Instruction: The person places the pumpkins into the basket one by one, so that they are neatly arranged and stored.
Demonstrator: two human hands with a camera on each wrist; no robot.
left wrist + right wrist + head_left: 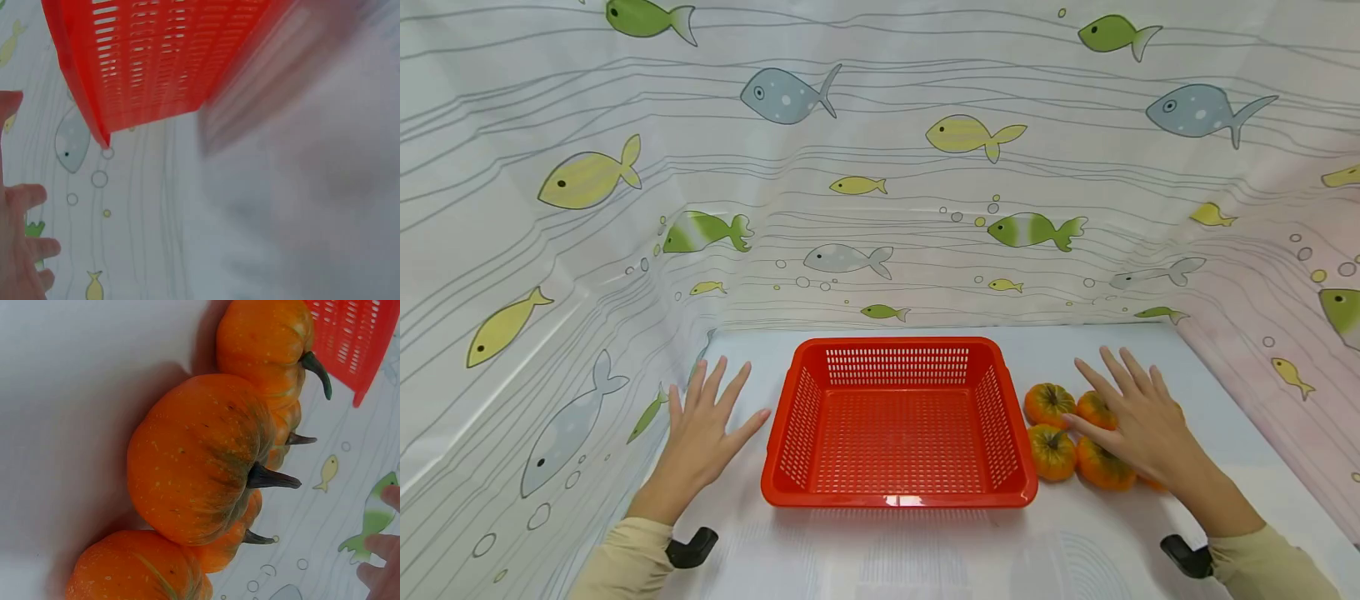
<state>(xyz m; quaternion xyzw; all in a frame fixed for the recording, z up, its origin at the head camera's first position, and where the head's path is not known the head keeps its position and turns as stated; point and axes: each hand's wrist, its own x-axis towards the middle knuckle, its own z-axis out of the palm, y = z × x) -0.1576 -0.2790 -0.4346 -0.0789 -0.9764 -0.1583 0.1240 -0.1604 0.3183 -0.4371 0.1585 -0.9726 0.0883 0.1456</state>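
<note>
A red plastic basket [895,500] with slotted walls stands in the middle of the table, with nothing inside it. To its left my left hand [700,433] is spread, fingers straight, apart from the rim. My right hand [1138,421] is spread too, over a group of small orange pumpkins [1052,452] right of the basket, and partly hides some of them. Dark stems stand on the pumpkins [200,459] in the right wrist view, where fingertips [378,544] show at the edge. The left wrist view shows the basket's side wall [150,62] and my left fingers [28,197]. Neither hand holds anything.
A white sheet printed with fish [880,183] rises behind the table and along both sides. The white tabletop [895,558] shows in front of the basket. A dark wrist device [692,548] sits at each cuff.
</note>
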